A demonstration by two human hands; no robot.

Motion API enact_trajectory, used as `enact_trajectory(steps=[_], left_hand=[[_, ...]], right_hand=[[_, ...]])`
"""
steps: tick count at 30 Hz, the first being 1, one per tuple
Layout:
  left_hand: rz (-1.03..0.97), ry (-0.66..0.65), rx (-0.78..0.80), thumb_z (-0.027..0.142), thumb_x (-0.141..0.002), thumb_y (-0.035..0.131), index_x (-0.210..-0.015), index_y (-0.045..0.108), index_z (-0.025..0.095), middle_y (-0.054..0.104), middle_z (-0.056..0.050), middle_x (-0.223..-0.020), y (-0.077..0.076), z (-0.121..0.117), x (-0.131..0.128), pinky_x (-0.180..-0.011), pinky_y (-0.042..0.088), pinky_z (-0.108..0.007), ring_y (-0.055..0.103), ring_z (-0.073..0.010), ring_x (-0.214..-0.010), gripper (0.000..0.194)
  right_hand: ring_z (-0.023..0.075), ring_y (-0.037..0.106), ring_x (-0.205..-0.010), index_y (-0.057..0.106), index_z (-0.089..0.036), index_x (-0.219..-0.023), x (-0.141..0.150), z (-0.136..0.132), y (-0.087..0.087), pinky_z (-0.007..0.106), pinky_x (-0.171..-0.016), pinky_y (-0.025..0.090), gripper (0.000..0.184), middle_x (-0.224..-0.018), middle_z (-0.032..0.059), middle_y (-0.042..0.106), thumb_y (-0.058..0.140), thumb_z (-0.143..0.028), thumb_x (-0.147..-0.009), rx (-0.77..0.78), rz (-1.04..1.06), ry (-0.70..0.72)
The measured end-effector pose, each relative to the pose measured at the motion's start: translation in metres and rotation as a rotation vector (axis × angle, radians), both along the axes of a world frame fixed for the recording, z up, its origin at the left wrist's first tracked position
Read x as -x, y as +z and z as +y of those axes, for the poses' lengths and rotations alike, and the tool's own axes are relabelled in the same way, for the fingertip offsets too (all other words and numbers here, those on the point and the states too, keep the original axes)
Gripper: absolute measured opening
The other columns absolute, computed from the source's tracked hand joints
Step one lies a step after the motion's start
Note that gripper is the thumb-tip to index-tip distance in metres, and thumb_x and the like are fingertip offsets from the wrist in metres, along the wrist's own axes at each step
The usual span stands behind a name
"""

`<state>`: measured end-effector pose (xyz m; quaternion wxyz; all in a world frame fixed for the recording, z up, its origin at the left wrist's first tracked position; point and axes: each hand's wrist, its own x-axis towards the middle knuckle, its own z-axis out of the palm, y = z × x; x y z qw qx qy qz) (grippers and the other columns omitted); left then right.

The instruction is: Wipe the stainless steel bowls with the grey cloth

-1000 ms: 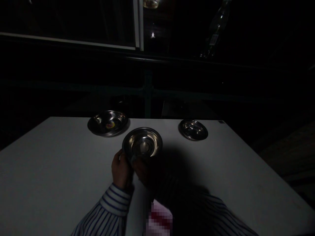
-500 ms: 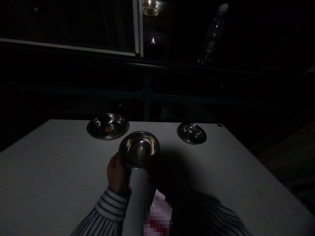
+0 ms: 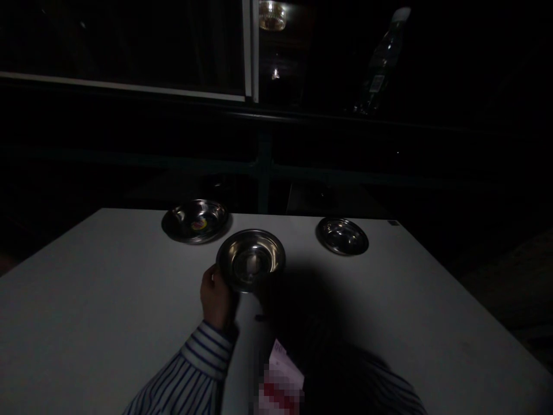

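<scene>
A shiny round steel dish [image 3: 253, 262] is held slightly above or against the white table; I cannot tell whether it touches. My left hand [image 3: 216, 300], in a blue-striped cuff, closes on its left rim, with the thumb up by the edge. My right hand [image 3: 279, 305] is almost lost in black shadow at the dish's lower right rim, and its fingers cannot be made out. Behind to the left lies a wider steel dish [image 3: 196, 221] with a yellow and pink sticker, seemingly a stack. A smaller steel dish [image 3: 343, 236] sits at the back right.
The white table [image 3: 108, 300] ends at a straight far edge, with dark railings and a window frame [image 3: 252, 52] beyond. A clear bottle [image 3: 384, 63] stands tilted-looking at upper right. A pinkish, partly pixelated panel [image 3: 283, 369] shows below my hands. A blurred brownish shape [image 3: 6, 263] enters at left.
The whole view has shifted a little, so everything sits slightly farther right. My left hand stays on the dish. A brownish shape has appeared at the left edge.
</scene>
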<state>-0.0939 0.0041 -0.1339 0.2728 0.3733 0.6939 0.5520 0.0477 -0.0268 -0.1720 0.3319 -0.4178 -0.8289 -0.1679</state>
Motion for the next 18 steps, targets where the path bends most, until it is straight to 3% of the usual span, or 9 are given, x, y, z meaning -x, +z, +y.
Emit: enact_trajectory(steps=[6,14,18], left_hand=[[0.053,-0.007,0.044,0.036,-0.081,0.036,-0.104,0.057,0.015,0.064,-0.012,-0.097,0.003,0.0,0.001,-0.08,0.045,-0.039,0.058,-0.0258,-0.092,0.037],[0.128,-0.02,0.019,0.033,-0.081,0.036,-0.101,0.06,0.013,0.065,-0.015,-0.1,0.004,0.003,-0.001,-0.084,0.043,-0.04,0.058,-0.0272,-0.095,0.036],[0.124,-0.031,-0.014,0.032,-0.081,0.038,-0.097,0.063,0.013,0.067,-0.013,-0.095,0.005,0.004,-0.001,-0.082,0.045,-0.037,0.061,-0.0251,-0.091,0.036]], right_hand=[[0.0274,0.059,-0.098,0.062,-0.01,-0.104,0.019,-0.006,0.003,0.045,-0.083,0.05,0.023,-0.101,0.0147,0.065,0.056,-0.016,-0.082,-0.205,0.061,-0.072],[0.0267,0.057,-0.097,0.061,-0.013,-0.105,0.03,-0.014,0.013,0.044,-0.081,0.049,0.023,-0.101,0.0108,0.065,0.052,-0.016,-0.084,-0.203,0.077,-0.111],[0.0242,0.053,-0.105,0.057,-0.012,-0.11,0.017,-0.01,0.011,0.042,-0.086,0.047,0.026,-0.107,0.0105,0.061,0.053,-0.023,-0.086,-0.123,0.046,-0.078]])
